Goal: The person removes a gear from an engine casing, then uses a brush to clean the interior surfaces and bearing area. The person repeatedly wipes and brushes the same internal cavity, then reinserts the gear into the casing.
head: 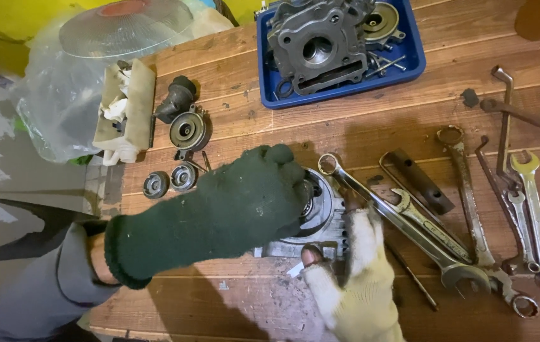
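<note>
The left hand [244,196], in a dark green glove, reaches from the lower left of the frame with its fingers curled together over the round metal engine cover [320,212] at the centre, while the right hand [349,278], in a cream glove with a bare thumb tip, holds the cover's lower edge, fingers slightly bent. Long wrenches [409,221] lie just to the right of the cover, a blue tray [409,66] with a cylinder head [314,47] stands at the upper centre, and small round parts [184,133] lie at the left. The green glove hides most of the cover, so only its right side shows between both hands.
</note>
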